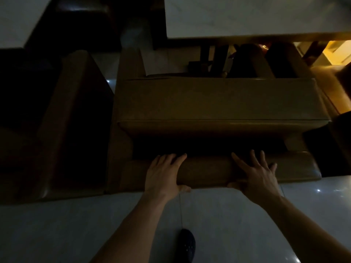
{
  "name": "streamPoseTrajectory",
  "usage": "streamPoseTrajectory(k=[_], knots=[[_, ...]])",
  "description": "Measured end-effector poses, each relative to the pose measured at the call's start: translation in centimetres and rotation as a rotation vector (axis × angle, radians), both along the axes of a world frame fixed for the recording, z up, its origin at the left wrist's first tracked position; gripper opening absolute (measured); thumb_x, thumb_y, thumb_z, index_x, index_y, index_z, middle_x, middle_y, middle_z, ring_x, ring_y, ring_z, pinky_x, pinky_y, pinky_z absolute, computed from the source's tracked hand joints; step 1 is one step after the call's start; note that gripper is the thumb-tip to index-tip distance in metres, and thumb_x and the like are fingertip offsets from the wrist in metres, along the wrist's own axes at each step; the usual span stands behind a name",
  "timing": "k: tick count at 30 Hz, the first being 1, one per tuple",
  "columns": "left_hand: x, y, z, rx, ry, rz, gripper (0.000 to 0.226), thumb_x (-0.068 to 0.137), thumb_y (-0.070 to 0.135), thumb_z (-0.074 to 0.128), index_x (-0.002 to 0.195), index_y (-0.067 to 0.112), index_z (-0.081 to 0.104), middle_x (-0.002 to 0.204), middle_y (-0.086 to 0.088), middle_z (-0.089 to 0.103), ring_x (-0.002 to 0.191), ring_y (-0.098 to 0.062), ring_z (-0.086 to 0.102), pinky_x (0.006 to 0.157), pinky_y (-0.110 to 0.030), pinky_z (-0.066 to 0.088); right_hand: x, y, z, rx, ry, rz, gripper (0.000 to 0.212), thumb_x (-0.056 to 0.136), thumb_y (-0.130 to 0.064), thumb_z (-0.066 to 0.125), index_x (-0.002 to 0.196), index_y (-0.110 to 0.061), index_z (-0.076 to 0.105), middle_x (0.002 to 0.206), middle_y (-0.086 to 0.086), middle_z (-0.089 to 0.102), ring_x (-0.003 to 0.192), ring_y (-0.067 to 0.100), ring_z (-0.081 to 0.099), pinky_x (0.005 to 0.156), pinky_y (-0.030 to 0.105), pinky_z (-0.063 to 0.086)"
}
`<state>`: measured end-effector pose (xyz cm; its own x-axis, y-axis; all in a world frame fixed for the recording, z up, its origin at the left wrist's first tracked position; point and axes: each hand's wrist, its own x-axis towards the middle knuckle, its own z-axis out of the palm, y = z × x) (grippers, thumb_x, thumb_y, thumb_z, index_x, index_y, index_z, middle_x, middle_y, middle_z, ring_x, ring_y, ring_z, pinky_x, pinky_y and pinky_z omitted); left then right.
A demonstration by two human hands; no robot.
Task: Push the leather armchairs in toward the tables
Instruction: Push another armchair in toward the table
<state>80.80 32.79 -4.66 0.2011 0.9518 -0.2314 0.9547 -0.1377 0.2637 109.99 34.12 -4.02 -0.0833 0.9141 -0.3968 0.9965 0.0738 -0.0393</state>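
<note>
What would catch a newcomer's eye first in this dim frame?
Two bare hands, the left hand and right hand, lie spread on the rounded backrest of a tan leather armchair at centre. Beyond it, the pale rectangular tabletop fills the upper right, with warm yellow light glowing at the right edge.

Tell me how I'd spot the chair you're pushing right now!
Find the big pale table at the top right. Right below it sits a tan leather armchair with its seat facing the table. It's the one with the left hand and right hand spread on its backrest; the armchair to the left is darker, with no hands on it.
</note>
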Motion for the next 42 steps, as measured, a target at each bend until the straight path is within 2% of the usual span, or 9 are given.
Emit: streamPoseTrajectory(k=[10, 18, 24, 30, 34, 38, 42], knots=[[-0.7, -1.3, -0.3, 0.049, -0.072, 0.046, 0.098, 0.071, 0.072, 0.066, 0.152, 0.041, 0.019, 0.157, 0.008, 0.029, 0.143, -0.016, 0.025, 0.121, -0.036, 0.008, -1.7, -0.3, 0.8, -0.046, -0.03, 0.014, 0.103, 0.079, -0.074, 0.058, 0.153, -0.045, -0.007, 0.164, 0.017, -0.005, 0.146, 0.048, -0.01, 0.115, 0.068, 0.005], [-4.0, -5.2, 0.0, 0.062, -0.088, 0.07, 0.096, 0.07, 0.072, 0.067, 0.15, 0.043, 0.022, 0.155, 0.01, 0.033, 0.142, -0.013, 0.028, 0.121, -0.036, 0.012, -4.8, -4.4, 0.6, -0.074, 0.029, 0.03, 0.101, 0.082, -0.071, 0.057, 0.153, -0.043, -0.009, 0.163, 0.017, -0.011, 0.144, 0.05, -0.017, 0.115, 0.071, 0.003], [-6.4, -9.2, 0.0, 0.045, -0.1, 0.088, 0.093, 0.074, 0.069, 0.065, 0.151, 0.043, 0.019, 0.158, 0.009, 0.028, 0.145, -0.013, 0.022, 0.121, -0.034, 0.006, -7.0, -8.3, 0.4, -0.081, 0.036, 0.042, 0.1, 0.081, -0.075, 0.052, 0.152, -0.044, -0.012, 0.163, 0.017, -0.012, 0.143, 0.05, -0.019, 0.114, 0.071, 0.001], [-8.8, -11.8, 0.0, 0.017, -0.079, 0.062, 0.093, 0.076, 0.07, 0.063, 0.152, 0.045, 0.013, 0.16, 0.01, 0.022, 0.146, -0.013, 0.017, 0.122, -0.035, 0.005, -9.2, -11.1, 0.5, -0.103, 0.022, 0.045, 0.099, 0.081, -0.077, 0.048, 0.143, -0.045, -0.023, 0.163, 0.016, -0.015, 0.143, 0.05, -0.02, 0.115, 0.069, 0.003], [-9.6, -11.7, -0.4, -0.009, -0.071, 0.023, 0.094, 0.08, 0.068, 0.06, 0.153, 0.043, 0.006, 0.163, 0.009, 0.015, 0.149, -0.017, 0.009, 0.122, -0.039, 0.0, -9.6, -10.9, 0.2, -0.12, -0.023, 0.052, 0.1, 0.078, -0.081, 0.044, 0.14, -0.046, -0.027, 0.163, 0.016, -0.014, 0.144, 0.051, -0.017, 0.115, 0.07, 0.009], [-9.9, -11.2, -0.8, -0.042, -0.085, 0.004, 0.094, 0.081, 0.065, 0.061, 0.153, 0.044, 0.003, 0.164, 0.01, 0.008, 0.15, -0.015, 0.0, 0.121, -0.038, -0.007, -9.6, -10.0, 0.0, -0.186, -0.052, 0.036, 0.099, 0.076, -0.083, 0.045, 0.136, -0.052, -0.029, 0.162, 0.013, -0.018, 0.144, 0.051, -0.017, 0.115, 0.069, 0.008], [-10.2, -10.4, -1.0, -0.02, -0.105, 0.009, 0.096, 0.079, 0.067, 0.062, 0.153, 0.042, 0.006, 0.164, 0.008, 0.011, 0.15, -0.016, 0.001, 0.119, -0.037, -0.008, -9.7, -8.9, 0.0, -0.201, -0.034, 0.043, 0.1, 0.073, -0.085, 0.041, 0.138, -0.053, -0.027, 0.162, 0.012, -0.02, 0.143, 0.051, -0.019, 0.115, 0.069, 0.007]])
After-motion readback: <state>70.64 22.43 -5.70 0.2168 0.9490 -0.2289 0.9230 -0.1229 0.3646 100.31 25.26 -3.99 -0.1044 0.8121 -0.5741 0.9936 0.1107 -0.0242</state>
